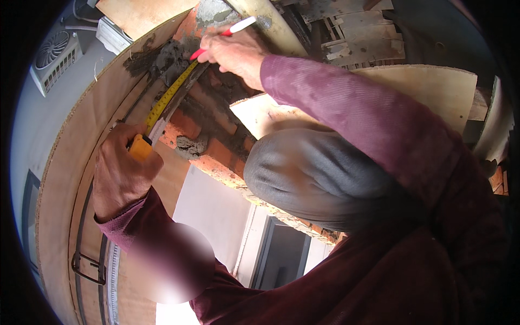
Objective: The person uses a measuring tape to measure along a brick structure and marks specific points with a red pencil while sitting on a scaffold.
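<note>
Diagonally apart, hands [123, 165] span a tape measure [166, 99].

Left hand [122, 168]: grips a tape measure [141, 147], yellow, its blade [165, 103] drawn out toward the right hand. Right hand [235, 51]: holds a red-and-white marker [238, 25], red end near the blade. Beneath: brickwork [214, 154], orange, with grey mortar [172, 57]. Left side: tall wooden panel [70, 146]; fan unit [57, 62], pale, beyond. Between the maroon sleeves [346, 103]: grey cloth [319, 168], partly blurred.
</note>
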The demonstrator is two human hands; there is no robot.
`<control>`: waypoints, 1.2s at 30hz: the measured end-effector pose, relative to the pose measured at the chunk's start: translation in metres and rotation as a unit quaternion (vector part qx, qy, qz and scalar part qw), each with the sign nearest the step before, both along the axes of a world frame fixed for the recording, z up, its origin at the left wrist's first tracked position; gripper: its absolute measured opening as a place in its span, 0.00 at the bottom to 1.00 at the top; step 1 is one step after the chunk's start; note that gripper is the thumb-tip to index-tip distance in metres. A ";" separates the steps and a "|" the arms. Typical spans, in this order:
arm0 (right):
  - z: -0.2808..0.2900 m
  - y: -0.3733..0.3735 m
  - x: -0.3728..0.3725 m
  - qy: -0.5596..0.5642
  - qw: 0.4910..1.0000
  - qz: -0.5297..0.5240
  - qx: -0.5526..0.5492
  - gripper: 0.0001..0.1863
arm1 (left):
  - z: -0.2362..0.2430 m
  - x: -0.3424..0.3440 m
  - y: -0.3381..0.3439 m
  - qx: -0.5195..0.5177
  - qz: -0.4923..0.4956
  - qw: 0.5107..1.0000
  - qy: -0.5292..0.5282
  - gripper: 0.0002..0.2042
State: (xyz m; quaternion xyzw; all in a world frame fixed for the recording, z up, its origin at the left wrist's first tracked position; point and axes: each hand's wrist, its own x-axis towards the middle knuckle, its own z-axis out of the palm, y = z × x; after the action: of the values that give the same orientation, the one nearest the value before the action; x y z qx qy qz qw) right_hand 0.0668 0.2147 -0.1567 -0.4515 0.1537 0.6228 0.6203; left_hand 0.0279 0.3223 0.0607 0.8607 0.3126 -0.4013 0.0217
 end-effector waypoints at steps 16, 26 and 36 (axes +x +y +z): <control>-0.022 0.028 -0.030 0.043 0.999 -0.010 -0.017 0.14 | -0.003 -0.002 0.008 -0.042 -0.001 0.999 0.004 0.18; -0.025 0.030 -0.034 0.039 0.999 0.002 -0.014 0.16 | -0.002 -0.001 0.007 -0.042 -0.001 0.999 0.008 0.17; -0.027 0.032 -0.035 0.023 1.000 0.001 -0.011 0.14 | -0.003 -0.003 0.006 -0.043 -0.013 0.999 -0.011 0.17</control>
State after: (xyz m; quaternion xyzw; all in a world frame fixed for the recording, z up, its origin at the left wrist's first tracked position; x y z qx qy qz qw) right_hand 0.0322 0.2468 -0.1836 -0.4441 0.1742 0.6315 0.6113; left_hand 0.0245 0.3287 0.0574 0.8674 0.2840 -0.4046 0.0571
